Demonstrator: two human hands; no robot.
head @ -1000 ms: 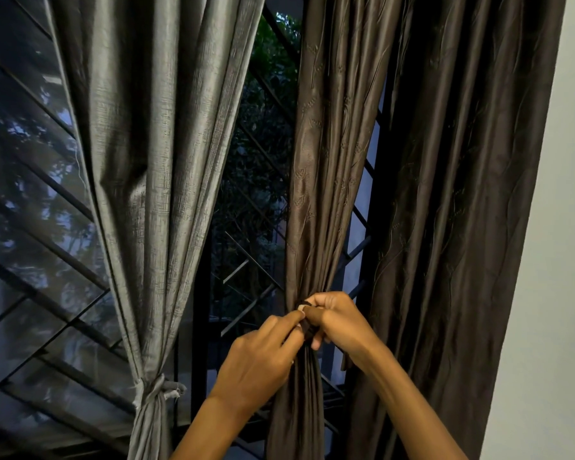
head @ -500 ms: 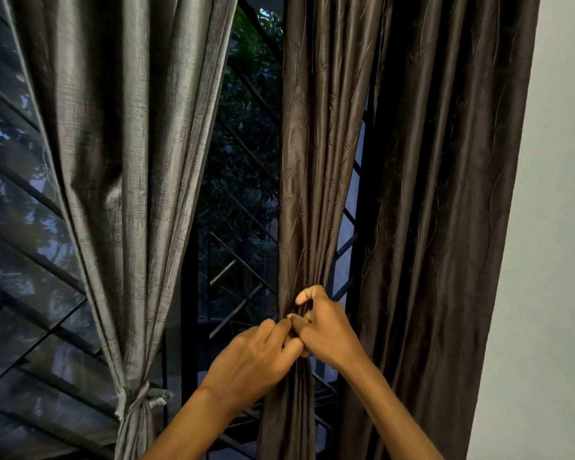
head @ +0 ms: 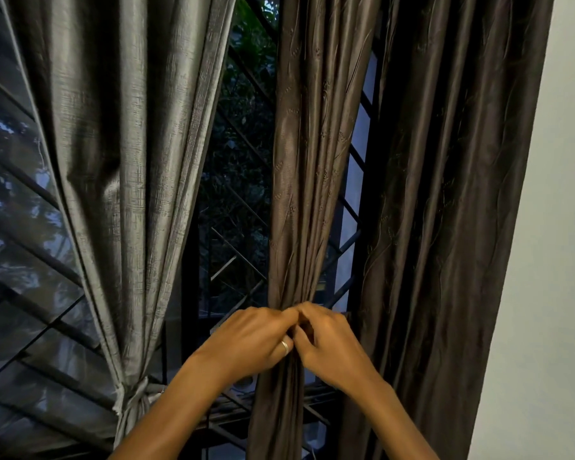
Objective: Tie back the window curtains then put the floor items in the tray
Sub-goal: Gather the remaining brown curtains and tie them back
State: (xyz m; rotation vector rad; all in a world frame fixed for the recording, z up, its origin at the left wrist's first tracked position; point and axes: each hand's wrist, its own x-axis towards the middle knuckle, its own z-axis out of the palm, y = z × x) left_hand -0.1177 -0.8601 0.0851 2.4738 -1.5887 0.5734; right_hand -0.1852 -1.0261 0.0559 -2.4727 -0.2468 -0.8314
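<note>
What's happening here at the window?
A person's left hand and right hand pinch the gathered brown curtain where it is bunched, apparently fastening it; any tie there is hidden by the fingers. The grey curtain is already bound low down with a fabric tie. A darker curtain by the wall hangs loose. No floor items or tray are in view.

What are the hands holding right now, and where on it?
Both the left hand and right hand pinch the gathered brown curtain at its bunched waist.
</note>
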